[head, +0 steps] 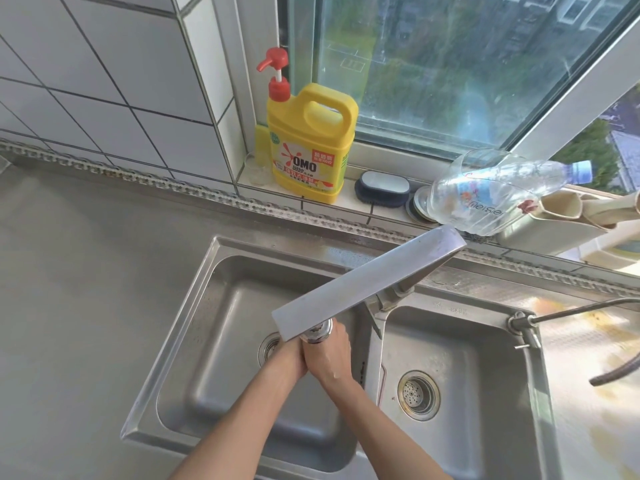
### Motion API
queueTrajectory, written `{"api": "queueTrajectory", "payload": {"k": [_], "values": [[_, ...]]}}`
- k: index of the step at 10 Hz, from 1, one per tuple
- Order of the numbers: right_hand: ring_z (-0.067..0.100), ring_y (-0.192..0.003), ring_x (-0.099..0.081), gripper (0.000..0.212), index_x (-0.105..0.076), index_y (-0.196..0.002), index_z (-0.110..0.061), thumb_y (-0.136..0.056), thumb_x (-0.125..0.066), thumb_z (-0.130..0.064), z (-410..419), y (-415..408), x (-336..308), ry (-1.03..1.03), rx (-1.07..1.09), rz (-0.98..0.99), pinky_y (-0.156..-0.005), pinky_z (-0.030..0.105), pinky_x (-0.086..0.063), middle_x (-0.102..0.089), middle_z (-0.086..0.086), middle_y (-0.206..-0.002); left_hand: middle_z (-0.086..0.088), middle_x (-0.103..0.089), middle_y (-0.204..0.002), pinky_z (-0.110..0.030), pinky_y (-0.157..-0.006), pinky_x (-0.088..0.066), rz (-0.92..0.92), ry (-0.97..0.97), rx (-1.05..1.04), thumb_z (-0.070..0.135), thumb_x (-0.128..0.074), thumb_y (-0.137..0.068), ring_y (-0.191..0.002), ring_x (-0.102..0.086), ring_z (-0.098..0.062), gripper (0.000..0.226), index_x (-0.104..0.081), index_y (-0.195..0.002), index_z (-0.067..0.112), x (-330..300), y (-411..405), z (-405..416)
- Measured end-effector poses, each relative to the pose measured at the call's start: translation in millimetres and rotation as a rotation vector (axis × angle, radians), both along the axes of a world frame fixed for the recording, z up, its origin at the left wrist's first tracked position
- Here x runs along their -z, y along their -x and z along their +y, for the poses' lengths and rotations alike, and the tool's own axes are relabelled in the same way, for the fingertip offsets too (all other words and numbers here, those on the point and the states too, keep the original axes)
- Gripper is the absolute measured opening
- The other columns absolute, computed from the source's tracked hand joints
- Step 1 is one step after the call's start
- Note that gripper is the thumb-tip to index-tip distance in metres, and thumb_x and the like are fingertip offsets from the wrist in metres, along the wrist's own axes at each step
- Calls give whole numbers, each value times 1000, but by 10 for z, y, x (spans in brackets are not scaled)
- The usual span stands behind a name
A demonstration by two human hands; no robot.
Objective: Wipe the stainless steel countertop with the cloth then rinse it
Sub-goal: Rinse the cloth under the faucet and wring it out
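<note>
Both hands are over the left sink basin (207, 393), right under the flat faucet spout (367, 282). The left hand (289, 360) and right hand (332, 355) are pressed together at the spout's outlet, the right one's fingers curled over the left; whether they hold anything between them I cannot tell. The cloth is not visible, perhaps hidden in that clasp. Left of the faucet lies the stainless steel countertop (79, 271). Behind the faucet, on the windowsill, stand a yellow OMO detergent jug (308, 147) and a scrub brush (382, 188).
</note>
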State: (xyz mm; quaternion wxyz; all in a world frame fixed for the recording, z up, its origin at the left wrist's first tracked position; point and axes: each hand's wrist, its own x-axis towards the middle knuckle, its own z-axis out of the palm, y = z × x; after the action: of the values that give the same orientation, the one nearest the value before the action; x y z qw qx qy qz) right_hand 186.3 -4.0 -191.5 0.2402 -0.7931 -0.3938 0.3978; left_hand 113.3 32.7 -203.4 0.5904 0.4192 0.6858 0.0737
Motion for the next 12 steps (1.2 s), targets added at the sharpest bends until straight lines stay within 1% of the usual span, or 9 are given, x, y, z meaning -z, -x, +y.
{"api": "queueTrajectory", "payload": {"k": [1, 2, 4, 5, 6, 7, 8, 9, 12], "values": [[37, -83, -67, 25, -59, -81, -18, -71, -44, -35, 69, -20, -72, 15, -22, 26, -70, 41, -54, -74, 9, -90, -3, -55, -68, -24, -69, -41, -437, 207, -387, 13, -43, -96, -73, -46, -14, 18, -49, -80, 19, -181, -112, -43], [24, -77, -65, 18, -59, -75, -19, -72, -50, -34, 125, -83, -74, 38, -24, 65, -64, 34, -50, -69, 2, -80, 1, -52, -82, -25, -70, -47, -450, 383, -717, 8, -31, -111, -74, -51, -12, 37, -48, -80, 20, -12, -112, -15], [22, -43, -62, 41, -59, -61, -12, -99, -52, -24, 127, -210, 37, 91, 39, 175, -43, 34, -52, -61, 3, -50, 3, -43, -37, -18, -40, -33, -270, 39, -278, 30, -53, -86, -32, -44, -13, 38, -42, -51, 21, -125, -166, -128], [13, -52, -65, 31, -66, -70, -8, -98, -56, -18, 79, -227, 33, 52, 80, 339, -54, 32, -52, -71, 10, -60, 3, -64, -57, -26, -53, -46, -192, -71, -290, 36, -55, -75, -59, -63, -18, 26, -57, -57, 18, -32, -38, -115], [15, -83, -64, 20, -71, -94, 3, -97, -61, -14, 65, -299, 10, 27, 12, 356, -76, 41, -56, -75, 23, -101, -3, -81, -93, -44, -83, -62, -303, -55, -301, 42, -67, -72, -91, -76, -22, 29, -75, -87, 19, 37, 134, -107], [19, -92, -70, 19, -72, -102, -13, -96, -61, -27, 51, -383, -95, 60, -126, 222, -83, 44, -58, -77, 9, -101, -16, -79, -106, -53, -91, -62, -421, 0, -364, 35, -73, -81, -101, -76, -31, 35, -75, -106, 11, 19, 242, -129], [19, -96, -68, 30, -67, -114, -26, -98, -54, -48, 37, -499, -228, 76, -236, 28, -79, 37, -54, -74, -6, -105, -8, -82, -98, -30, -65, -62, -504, 65, -463, 31, -74, -91, -83, -80, -18, 21, -76, -103, 14, -31, 339, -190], [21, -90, -64, 27, -63, -109, -25, -99, -53, -48, 11, -673, -306, -13, -247, -263, -72, 32, -42, -68, -7, -98, -7, -81, -104, -25, -69, -60, -603, 105, -459, 34, -77, -86, -84, -78, -15, 23, -75, -101, 18, -87, 390, -241], [40, -95, -66, 29, -56, -116, -14, -90, -51, -4, 16, -764, -365, 13, -380, -651, -68, 37, -41, -64, 9, -118, -11, -80, -97, -26, -64, -61, -684, 94, -452, 31, -64, -94, -81, -79, -19, 24, -81, -89, 15, -181, 527, -327]]}}
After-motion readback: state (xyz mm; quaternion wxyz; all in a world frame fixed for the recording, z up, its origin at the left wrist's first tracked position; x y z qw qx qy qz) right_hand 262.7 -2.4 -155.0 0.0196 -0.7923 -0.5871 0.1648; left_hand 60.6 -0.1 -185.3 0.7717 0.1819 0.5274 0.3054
